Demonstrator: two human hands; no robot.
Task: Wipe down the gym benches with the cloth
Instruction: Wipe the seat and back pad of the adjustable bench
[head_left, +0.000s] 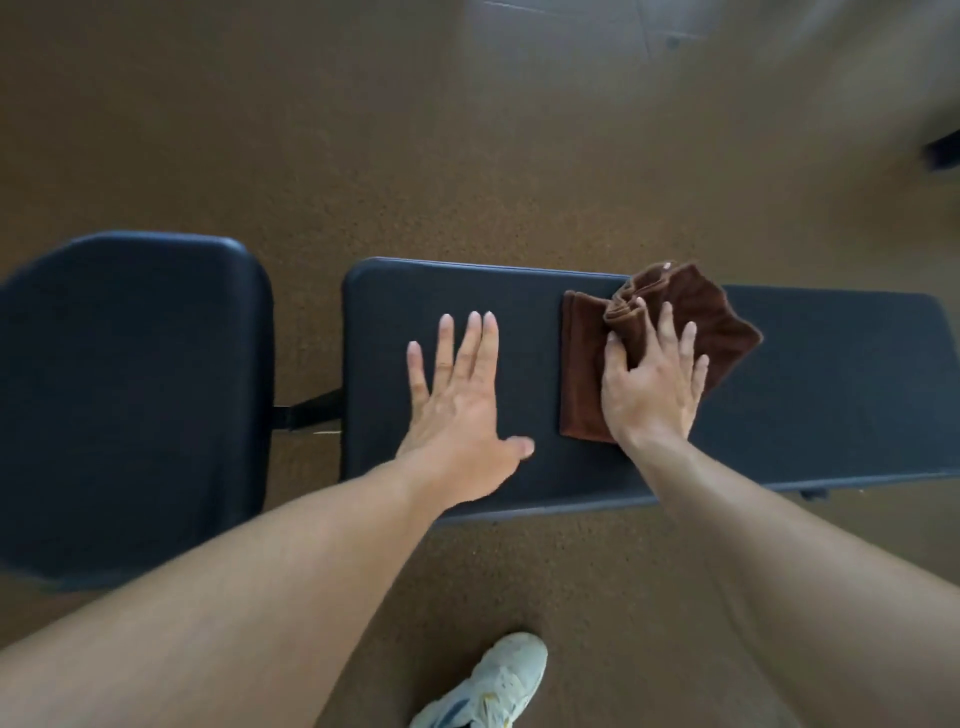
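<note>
A long black padded bench pad (821, 384) runs across the middle of the view. A brown cloth (582, 374), partly bunched at its far edge, lies on it. My right hand (652, 387) presses down on the cloth with fingers spread, and folds of the cloth bunch up between its fingers. My left hand (460, 402) lies flat and open on the bare pad, a short way left of the cloth and not touching it.
A separate black seat pad (130, 395) sits to the left, joined by a dark metal bar (306, 410) across a gap. Brown speckled floor (363, 156) surrounds the bench. My white shoe (493, 686) stands below the bench's near edge.
</note>
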